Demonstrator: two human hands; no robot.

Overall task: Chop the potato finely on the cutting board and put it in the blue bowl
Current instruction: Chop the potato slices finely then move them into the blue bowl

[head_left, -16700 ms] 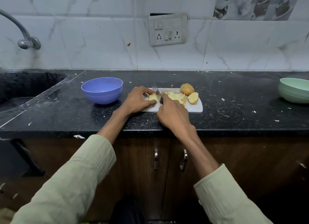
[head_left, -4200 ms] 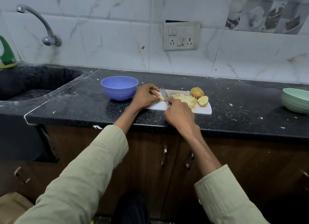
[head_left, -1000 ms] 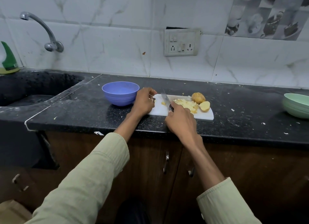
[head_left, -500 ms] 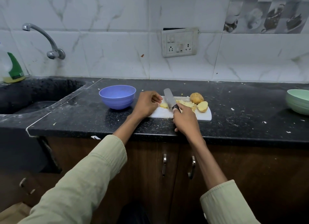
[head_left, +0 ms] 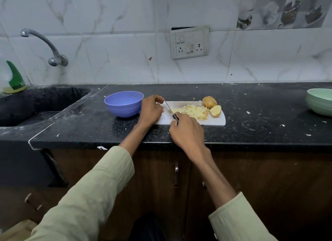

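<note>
Already a heap of finely chopped yellow potato (head_left: 193, 111) lies on the white plastic cutting board (head_left: 213, 121); two brown-skinned potato pieces (head_left: 212, 106) stay uncut, the round blue plastic bowl (head_left: 124, 104) looks empty, right hand (head_left: 186, 133) grips the steel knife (head_left: 169, 108), left hand (head_left: 150, 109) curled.

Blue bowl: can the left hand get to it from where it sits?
Probably yes. The left hand rests at the cutting board's left end, right beside the blue bowl, with nothing between them.

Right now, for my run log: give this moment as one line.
stage: chopping | right hand: grips knife | left hand: on cutting board | chopped potato: on board | blue bowl: looks empty
</note>
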